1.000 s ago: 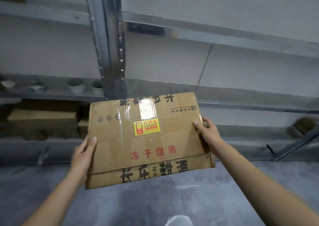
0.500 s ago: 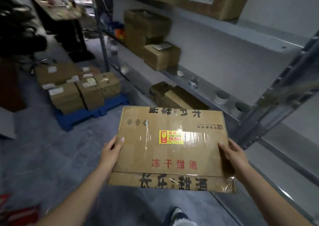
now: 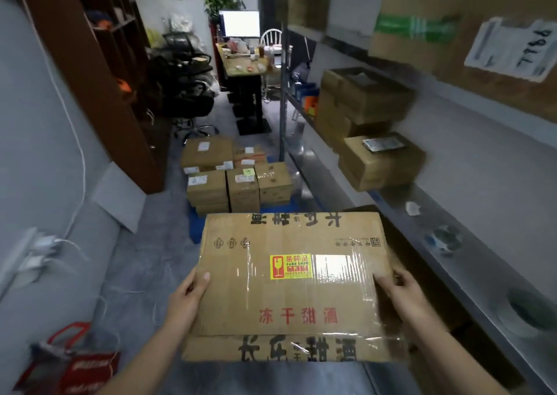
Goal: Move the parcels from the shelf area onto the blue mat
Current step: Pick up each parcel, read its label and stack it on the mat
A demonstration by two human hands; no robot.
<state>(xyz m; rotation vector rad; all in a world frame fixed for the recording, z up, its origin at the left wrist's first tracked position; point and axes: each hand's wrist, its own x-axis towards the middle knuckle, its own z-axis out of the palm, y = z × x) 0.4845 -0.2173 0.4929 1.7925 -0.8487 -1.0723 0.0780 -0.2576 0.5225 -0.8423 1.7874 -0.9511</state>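
I carry a flat cardboard parcel (image 3: pixel 289 286) with red lettering and a yellow fragile sticker, held level in front of me. My left hand (image 3: pixel 190 295) grips its left edge, thumb on top. My right hand (image 3: pixel 402 289) grips its right edge, thumb on top as well. Ahead on the floor lies the blue mat (image 3: pixel 196 229), mostly covered by several stacked parcels (image 3: pixel 238 177). More parcels (image 3: pixel 379 161) sit on the metal shelf (image 3: pixel 452 244) to my right.
A grey wall with a cable and power strip (image 3: pixel 33 256) runs along the left. A red bag (image 3: pixel 75 367) lies at lower left. A brown cabinet (image 3: pixel 99 72), office chairs (image 3: pixel 187 93) and a desk (image 3: pixel 244 69) stand beyond the mat.
My view has swung left from the shelf to the aisle, bringing the mat and its parcels ahead of me. Both hands keep the same hold on the parcel.
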